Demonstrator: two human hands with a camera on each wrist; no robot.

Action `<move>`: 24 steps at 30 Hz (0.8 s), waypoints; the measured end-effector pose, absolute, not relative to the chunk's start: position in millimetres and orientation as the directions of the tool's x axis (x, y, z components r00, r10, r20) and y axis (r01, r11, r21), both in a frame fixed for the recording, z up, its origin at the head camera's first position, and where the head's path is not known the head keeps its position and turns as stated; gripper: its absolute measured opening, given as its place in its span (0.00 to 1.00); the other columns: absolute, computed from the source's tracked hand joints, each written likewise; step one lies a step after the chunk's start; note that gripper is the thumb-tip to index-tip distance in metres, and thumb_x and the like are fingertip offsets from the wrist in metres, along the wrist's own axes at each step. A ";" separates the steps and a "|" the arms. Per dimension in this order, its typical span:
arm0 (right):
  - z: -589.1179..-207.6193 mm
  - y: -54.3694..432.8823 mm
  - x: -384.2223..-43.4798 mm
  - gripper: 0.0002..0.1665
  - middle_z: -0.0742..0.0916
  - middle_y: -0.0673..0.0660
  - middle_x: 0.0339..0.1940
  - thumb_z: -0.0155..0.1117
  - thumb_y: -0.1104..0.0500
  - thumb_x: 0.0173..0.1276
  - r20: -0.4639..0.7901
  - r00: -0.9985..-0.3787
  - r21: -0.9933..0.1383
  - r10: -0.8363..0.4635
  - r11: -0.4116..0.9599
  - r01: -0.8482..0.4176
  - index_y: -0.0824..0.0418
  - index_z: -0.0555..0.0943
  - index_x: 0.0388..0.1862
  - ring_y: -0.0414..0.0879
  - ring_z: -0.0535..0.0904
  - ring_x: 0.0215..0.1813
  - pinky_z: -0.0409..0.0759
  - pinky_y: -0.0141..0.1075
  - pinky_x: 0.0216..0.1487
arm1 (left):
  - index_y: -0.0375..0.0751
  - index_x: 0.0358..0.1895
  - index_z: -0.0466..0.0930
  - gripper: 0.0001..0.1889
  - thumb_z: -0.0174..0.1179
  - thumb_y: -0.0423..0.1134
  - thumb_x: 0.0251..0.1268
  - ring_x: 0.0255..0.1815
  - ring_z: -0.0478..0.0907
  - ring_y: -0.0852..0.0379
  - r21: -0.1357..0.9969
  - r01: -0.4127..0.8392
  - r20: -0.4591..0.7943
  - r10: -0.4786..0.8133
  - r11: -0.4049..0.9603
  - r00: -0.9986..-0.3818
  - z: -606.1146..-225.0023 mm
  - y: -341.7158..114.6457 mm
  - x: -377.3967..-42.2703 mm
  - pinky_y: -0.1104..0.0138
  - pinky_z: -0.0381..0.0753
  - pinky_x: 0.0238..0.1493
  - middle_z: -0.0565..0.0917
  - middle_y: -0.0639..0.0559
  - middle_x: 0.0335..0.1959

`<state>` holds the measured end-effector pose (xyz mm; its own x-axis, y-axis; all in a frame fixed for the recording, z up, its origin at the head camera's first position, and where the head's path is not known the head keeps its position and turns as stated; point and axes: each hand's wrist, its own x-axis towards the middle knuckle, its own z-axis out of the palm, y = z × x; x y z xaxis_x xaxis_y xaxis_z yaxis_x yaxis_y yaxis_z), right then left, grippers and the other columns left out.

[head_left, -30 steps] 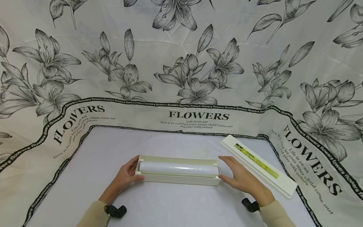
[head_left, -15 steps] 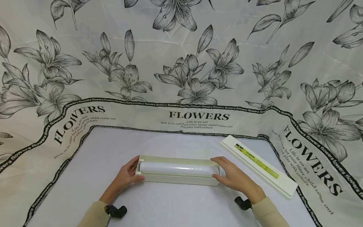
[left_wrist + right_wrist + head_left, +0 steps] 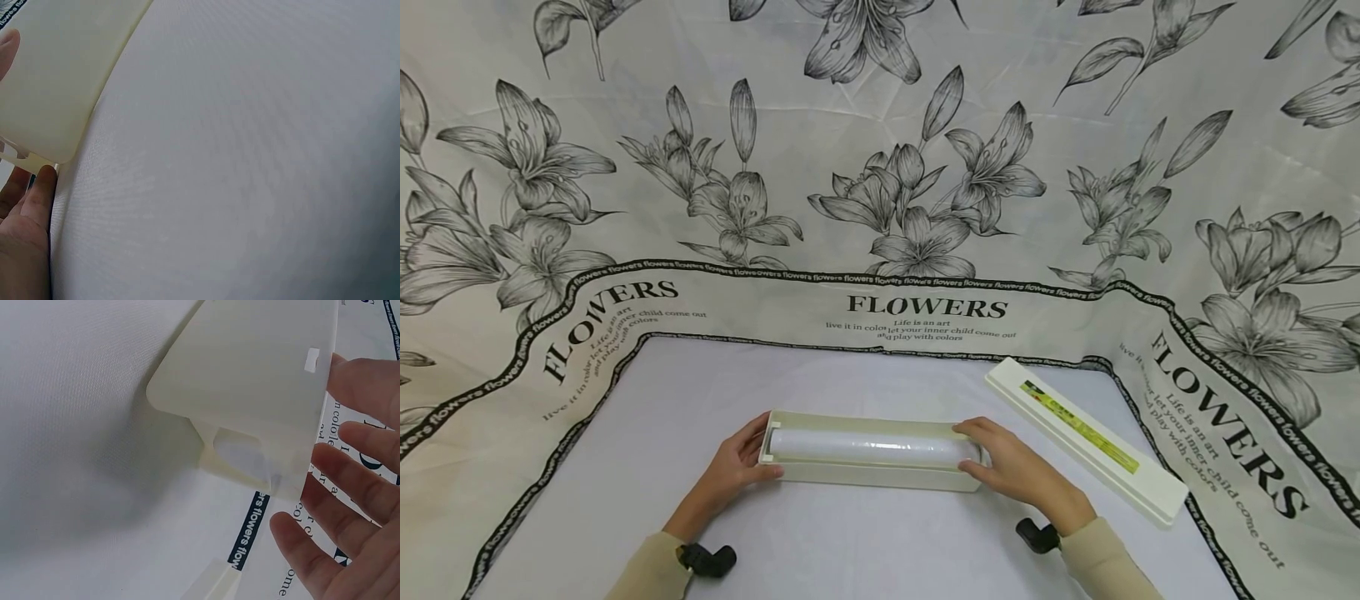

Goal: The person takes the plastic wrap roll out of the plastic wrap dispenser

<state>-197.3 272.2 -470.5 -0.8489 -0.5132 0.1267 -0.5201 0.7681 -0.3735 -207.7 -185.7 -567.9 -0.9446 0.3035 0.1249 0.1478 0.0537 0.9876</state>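
In the head view, a long cream plastic cling film box lies lengthwise, uncovered, with a shiny white roll of cling film inside. My left hand grips its left end, thumb on the front wall and fingers round the end and back. The right hand holds the other end, with fingers over the back edge and the thumb at the front. Seen from the right wrist, the fingertips spread along the edge of the box. From the left wrist, a fingertip sits at the box's lower corner.
The box's long white lid, with a yellow-green label, lies slanted to the right, beyond my right hand. White cloth covers the table, and a flower-printed cloth with black lettering borders it and rises behind.
My right hand has moved left, from just beside the box's right end to around it. The left hand keeps its grip, and the box, roll and lid stay in place.
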 end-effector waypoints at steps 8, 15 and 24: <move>-472.1 269.2 -200.9 0.31 0.84 0.62 0.62 0.74 0.57 0.67 0.102 -0.849 -0.378 -0.519 0.769 -0.515 0.68 0.78 0.65 0.57 0.82 0.62 0.82 0.52 0.64 | 0.31 0.81 0.53 0.52 0.76 0.30 0.55 0.71 0.70 0.70 0.989 0.141 0.119 0.300 0.052 -0.946 -567.2 -185.2 -207.5 0.80 0.72 0.66 0.61 0.31 0.79; -474.1 268.5 -204.6 0.30 0.84 0.61 0.61 0.74 0.56 0.67 0.078 -0.847 -0.371 -0.526 0.773 -0.514 0.67 0.79 0.65 0.57 0.82 0.61 0.83 0.52 0.63 | 0.31 0.81 0.53 0.53 0.76 0.31 0.54 0.79 0.60 0.33 0.988 0.138 0.112 0.296 0.066 -0.949 -566.1 -184.2 -207.5 0.80 0.71 0.66 0.61 0.31 0.79; -473.5 264.0 -206.6 0.28 0.85 0.61 0.59 0.75 0.56 0.66 0.095 -0.831 -0.389 -0.548 0.748 -0.538 0.66 0.81 0.62 0.57 0.83 0.59 0.84 0.51 0.59 | 0.31 0.81 0.53 0.53 0.76 0.31 0.54 0.79 0.59 0.32 0.988 0.138 0.113 0.294 0.065 -0.949 -565.7 -184.1 -207.0 0.81 0.71 0.66 0.61 0.31 0.79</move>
<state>-206.6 264.0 -473.5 -0.8310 -0.5481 0.0950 -0.5378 0.7481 -0.3887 -207.0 -184.1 -565.7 -0.9491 0.2939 0.1130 0.1377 0.0647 0.9884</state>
